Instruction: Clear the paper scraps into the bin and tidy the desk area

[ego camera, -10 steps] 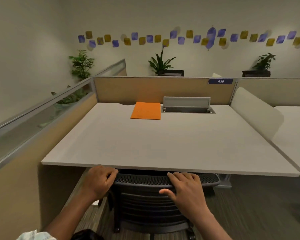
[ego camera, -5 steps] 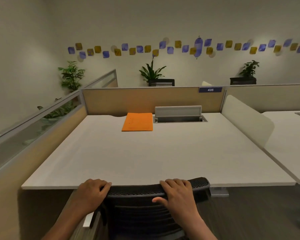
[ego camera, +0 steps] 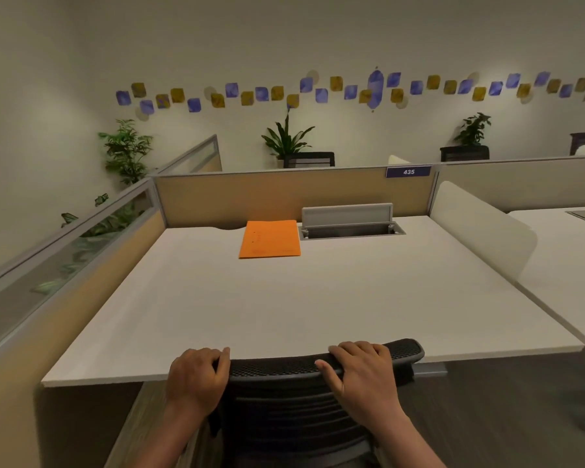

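The counter is a wide, matte off-white slab, its near edge partly hidden behind a chair whose seat and base are cut off below. The chair back is black mesh with a curved top rail. At the counter's far side lies a flat orange folder, just beside a grey hatch with its lid up. No paper scraps or bin can be made out. The left hand curls over the rail's left corner; the right hand grips the rail top, fingers draped over it.

White desk — orange folder
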Tool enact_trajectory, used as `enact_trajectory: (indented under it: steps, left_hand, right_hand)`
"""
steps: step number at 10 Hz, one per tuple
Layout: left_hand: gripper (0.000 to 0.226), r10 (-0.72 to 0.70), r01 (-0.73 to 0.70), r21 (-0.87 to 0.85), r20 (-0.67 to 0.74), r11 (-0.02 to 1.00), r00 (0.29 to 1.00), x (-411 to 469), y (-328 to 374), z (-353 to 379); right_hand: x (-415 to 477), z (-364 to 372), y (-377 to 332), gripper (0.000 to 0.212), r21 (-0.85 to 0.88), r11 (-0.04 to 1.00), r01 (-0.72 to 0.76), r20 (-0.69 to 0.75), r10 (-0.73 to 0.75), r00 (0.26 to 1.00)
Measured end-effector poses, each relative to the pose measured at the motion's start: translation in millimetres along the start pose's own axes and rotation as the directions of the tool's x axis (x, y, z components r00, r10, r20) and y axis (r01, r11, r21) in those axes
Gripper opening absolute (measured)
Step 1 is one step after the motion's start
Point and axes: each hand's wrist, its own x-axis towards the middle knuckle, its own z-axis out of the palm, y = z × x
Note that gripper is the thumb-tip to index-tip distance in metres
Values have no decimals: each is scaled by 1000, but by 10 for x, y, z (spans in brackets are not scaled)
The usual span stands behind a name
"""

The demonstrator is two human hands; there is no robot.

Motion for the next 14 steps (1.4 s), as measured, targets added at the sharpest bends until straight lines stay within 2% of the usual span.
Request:
enact_trajectory:
  steps: [3, 8, 10, 11, 12, 13, 14]
  left_hand:
    - [55, 50, -52, -25, -71, 998, 996, 57, -42, -20]
    - [59, 93, -105, -60, -175, 993, 980, -5, -88, 60]
    - [64, 118, -124, -43, -124, 991, 985, 16, -104, 32]
    - [72, 65, -64, 22, -45, 998, 997, 46, -103, 0]
    - [94, -58, 45, 129, 104, 991, 993, 135, -57, -46]
    - [114, -86, 69, 95, 187, 993, 979, 302, -24, -105]
    - [112, -68, 63, 57, 87, 996, 994, 564, 50, -244]
  right_hand:
    - [60, 131, -68, 56, -19, 997, -75, -47, 74, 996]
    - [27, 248, -46, 53, -3, 999, -51, -144, 50, 988]
    - [113, 153, -137, 46, -36, 980, -198, -41, 196, 980]
    - [249, 88, -151, 51, -13, 954, -300, 116, 299, 947]
    - [393, 28, -144, 50, 10, 929, -369, 228, 357, 906]
    - [519, -1, -124, 52, 9, 925, -380, 273, 363, 891]
    - [634, -22, -118, 54, 28, 933, -360, 223, 345, 912]
